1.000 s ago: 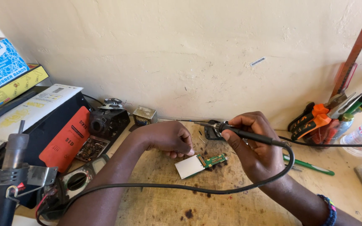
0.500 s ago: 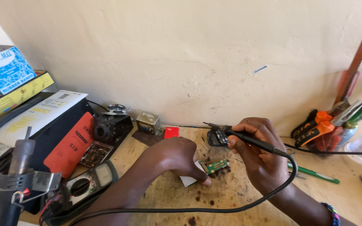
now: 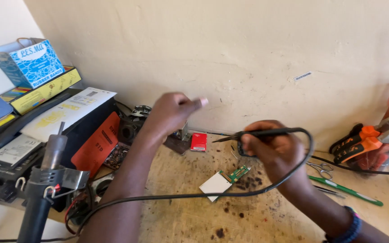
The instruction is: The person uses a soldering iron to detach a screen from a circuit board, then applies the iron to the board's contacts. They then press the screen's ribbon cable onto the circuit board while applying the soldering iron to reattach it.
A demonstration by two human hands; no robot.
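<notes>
Above the small circuit board (image 3: 230, 177), a soldering iron (image 3: 253, 134) is clamped in the right hand (image 3: 271, 148); the left hand (image 3: 169, 112), lifted behind the board with fingers loosely together, holds nothing. Unsteadied, the board could be nudged aside; the trailing black cord (image 3: 194, 196) beside it could snag.

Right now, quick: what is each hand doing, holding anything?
Left hand: raised above the bench, fingers curled; whether it pinches anything cannot be told.
Right hand: closed around the soldering iron.
</notes>
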